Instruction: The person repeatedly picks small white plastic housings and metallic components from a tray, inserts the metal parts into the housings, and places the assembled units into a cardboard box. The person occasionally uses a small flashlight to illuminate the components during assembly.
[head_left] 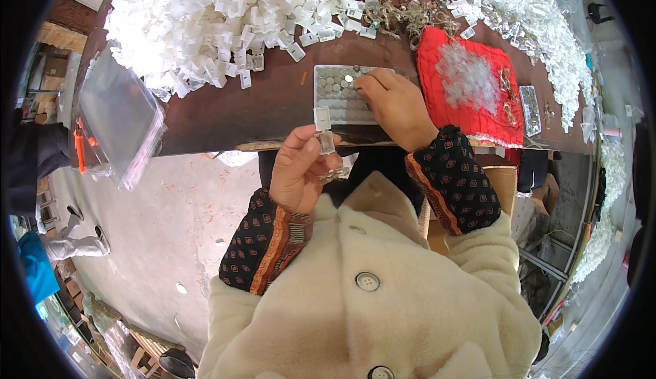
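Left hand (298, 170) holds one clear piece (324, 131) (right hand (395, 105) on one tray (328, 78)).

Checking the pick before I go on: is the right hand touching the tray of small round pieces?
Touching. The head view shows the right hand lying over the tray, its fingertips down among the round pieces, with no gap visible.

Head view, looking steeply down, close over table (273, 105) edge.

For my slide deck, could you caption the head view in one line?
Left hand holds a small clear plastic piece while the right hand reaches into a tray of round discs beside heaped white clips.
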`<state>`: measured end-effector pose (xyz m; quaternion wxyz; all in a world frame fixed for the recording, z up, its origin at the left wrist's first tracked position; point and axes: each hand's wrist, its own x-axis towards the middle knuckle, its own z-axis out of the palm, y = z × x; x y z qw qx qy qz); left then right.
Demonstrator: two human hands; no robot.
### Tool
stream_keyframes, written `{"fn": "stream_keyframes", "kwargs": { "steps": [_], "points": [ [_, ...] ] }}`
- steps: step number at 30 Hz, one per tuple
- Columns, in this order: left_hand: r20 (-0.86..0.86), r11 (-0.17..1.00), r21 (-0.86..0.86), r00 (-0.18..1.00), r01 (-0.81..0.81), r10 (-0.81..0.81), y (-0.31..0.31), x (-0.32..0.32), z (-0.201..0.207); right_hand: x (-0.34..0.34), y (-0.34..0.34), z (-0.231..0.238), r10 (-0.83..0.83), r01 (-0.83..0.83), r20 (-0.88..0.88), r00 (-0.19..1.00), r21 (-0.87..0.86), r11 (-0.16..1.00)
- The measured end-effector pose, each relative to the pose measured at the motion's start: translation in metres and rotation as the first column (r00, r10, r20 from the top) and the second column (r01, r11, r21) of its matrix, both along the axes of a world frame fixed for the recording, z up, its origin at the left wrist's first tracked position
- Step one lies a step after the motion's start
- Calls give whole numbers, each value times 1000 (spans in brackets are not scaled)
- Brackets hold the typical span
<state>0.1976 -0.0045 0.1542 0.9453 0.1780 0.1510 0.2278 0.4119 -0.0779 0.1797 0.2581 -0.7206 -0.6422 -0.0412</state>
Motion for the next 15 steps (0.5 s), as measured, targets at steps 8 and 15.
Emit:
{"fn": "stream_keyframes", "kwargs": {
  "steps": [8, 15],
  "points": [
    [43, 995, 73, 997, -65, 62, 1, 7, 9, -32, -13, 38, 55, -1, -304, 951, 174, 985],
    [89, 984, 150, 993, -95, 82, -8, 10, 21, -63, -22, 62, 172, -126, -110, 979, 336, 933]
  ]
}}
